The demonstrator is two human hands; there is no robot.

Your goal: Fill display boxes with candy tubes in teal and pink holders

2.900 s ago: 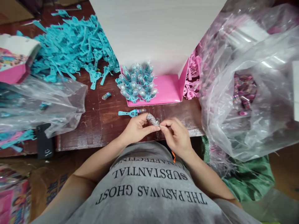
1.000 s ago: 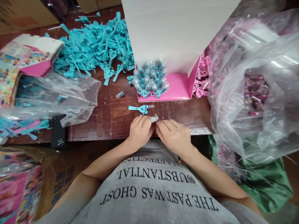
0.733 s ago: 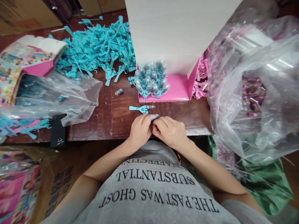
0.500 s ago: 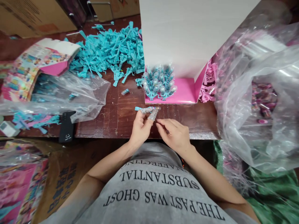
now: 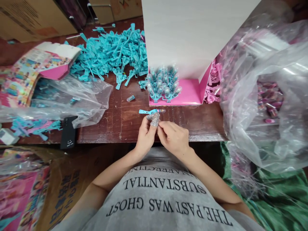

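My left hand (image 5: 146, 134) has grey speckled wrapping on its thumb and forefinger, which are pressed together. Close against them, my right hand (image 5: 175, 136) has its fingers curled in a pinch by the left thumb. Whatever is pinched in either hand is too small or hidden to make out. Just beyond the left fingertips lies a light-blue plastic stick (image 5: 144, 111) with a clear-tipped capsule (image 5: 160, 110) at its right end. Behind it, an open display box (image 5: 190, 91) with a pink base holds several upright blue pieces with clear capsules (image 5: 166, 81).
A loose capsule (image 5: 130, 98) lies left of the box. Blue plastic parts (image 5: 113, 51) are heaped behind it, and pink parts (image 5: 215, 83) lie right of the box. Plastic bags (image 5: 243, 125) bulge at the right. A black phone-like object (image 5: 68, 132) sits by the table's front edge.
My left fingers have drawn back toward me from the blue stick, which shows more fully. My right hand has shifted slightly left, closer to the left thumb.
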